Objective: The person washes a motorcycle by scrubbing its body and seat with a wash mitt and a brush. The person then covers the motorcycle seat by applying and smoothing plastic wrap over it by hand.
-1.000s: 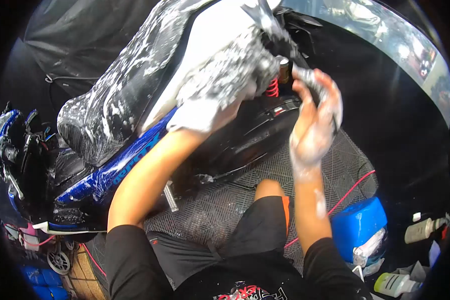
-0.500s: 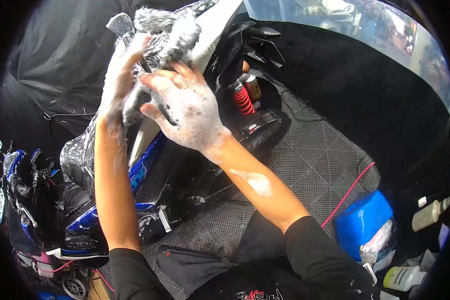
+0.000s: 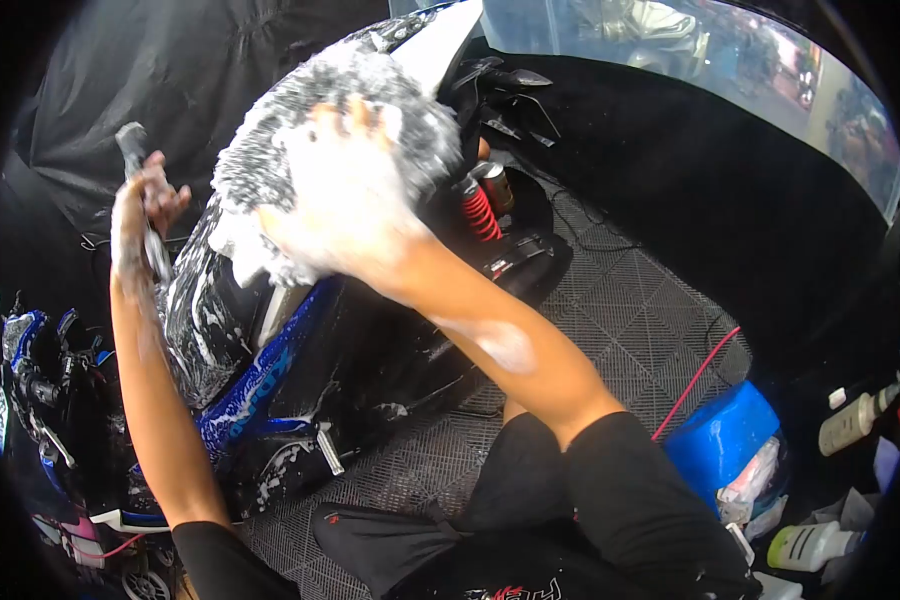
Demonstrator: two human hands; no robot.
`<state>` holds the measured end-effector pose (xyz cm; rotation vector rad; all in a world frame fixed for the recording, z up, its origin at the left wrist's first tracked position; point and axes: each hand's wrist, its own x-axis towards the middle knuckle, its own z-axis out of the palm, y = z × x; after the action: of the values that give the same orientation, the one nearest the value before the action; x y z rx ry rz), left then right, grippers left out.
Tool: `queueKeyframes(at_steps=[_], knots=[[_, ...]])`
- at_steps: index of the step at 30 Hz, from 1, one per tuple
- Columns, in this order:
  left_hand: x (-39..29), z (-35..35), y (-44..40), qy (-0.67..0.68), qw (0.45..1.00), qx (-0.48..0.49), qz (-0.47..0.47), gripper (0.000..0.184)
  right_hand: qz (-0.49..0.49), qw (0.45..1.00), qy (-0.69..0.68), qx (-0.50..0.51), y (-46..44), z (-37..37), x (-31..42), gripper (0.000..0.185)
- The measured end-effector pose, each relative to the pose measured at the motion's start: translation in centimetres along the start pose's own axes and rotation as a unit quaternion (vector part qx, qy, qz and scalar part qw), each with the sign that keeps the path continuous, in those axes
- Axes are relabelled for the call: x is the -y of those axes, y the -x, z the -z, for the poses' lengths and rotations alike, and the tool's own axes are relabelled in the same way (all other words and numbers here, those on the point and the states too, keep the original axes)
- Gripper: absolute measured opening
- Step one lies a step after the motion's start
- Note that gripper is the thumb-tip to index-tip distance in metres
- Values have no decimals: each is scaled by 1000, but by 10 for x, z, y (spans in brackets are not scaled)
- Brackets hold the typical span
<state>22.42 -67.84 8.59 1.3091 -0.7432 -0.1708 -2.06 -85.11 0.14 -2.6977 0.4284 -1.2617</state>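
My right hand (image 3: pixel 345 205), blurred and covered in suds, presses into a fluffy grey wash mitt (image 3: pixel 245 165) and grips it. Thick foam covers the mitt, which lies on the rear of a blue and black motorbike (image 3: pixel 270 385). At the left, my left hand (image 3: pixel 150 205) is closed around a slim brush (image 3: pixel 131 142); its foamy head points up and its handle runs down along the wrist. White suds streak the bike's seat (image 3: pixel 200 310) between my two arms.
A red spring shock absorber (image 3: pixel 480 210) shows behind the bike. Black sheeting with a clear window (image 3: pixel 770 80) encloses the space. Grid tiles (image 3: pixel 620 300) cover the floor. At right are a blue container (image 3: pixel 725 440), several bottles (image 3: pixel 845 425) and a pink hose (image 3: pixel 695 385).
My hands have moved apart: the left has swung left with the brush. The bunched mitt is now spread under my right hand on the bike's rear.
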Motion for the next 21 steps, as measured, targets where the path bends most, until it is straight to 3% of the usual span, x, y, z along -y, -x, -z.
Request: queueKeyframes(at_steps=[1,3,4,6,8,10,13,15,17,18,19,21], knots=[[9,-5,17,-65,998,-11,-10,44,-28,999,-16,-2,13,1,-9,92],[48,32,3,-142,988,59,19,48,-71,997,-22,-34,22,-15,-39,99],[59,29,10,-158,983,82,41,50,-74,978,-61,-187,13,-35,-60,84],[77,9,25,-116,989,87,34,53,79,961,90,-249,-37,-27,-133,46],[71,-2,35,-72,987,135,51,49,128,953,63,-268,-66,-33,-170,33],[72,-5,37,-28,975,188,116,51,63,960,-132,-238,-76,-45,-189,42],[77,-3,34,-89,977,166,96,54,-44,896,-400,-187,-84,-45,-214,58],[75,-11,39,-96,980,145,92,55,-24,952,-214,-217,-51,-61,-208,40],[75,-10,40,-84,982,150,83,58,57,953,-204,-218,-27,-97,-187,26],[76,-9,40,-107,981,147,68,59,74,866,-463,-176,-31,-134,-200,35],[78,-5,38,-79,982,149,89,60,86,711,-687,-125,-30,-155,-210,46],[76,-9,39,-108,983,119,88,60,59,826,-506,-241,-30,-124,-247,21]])
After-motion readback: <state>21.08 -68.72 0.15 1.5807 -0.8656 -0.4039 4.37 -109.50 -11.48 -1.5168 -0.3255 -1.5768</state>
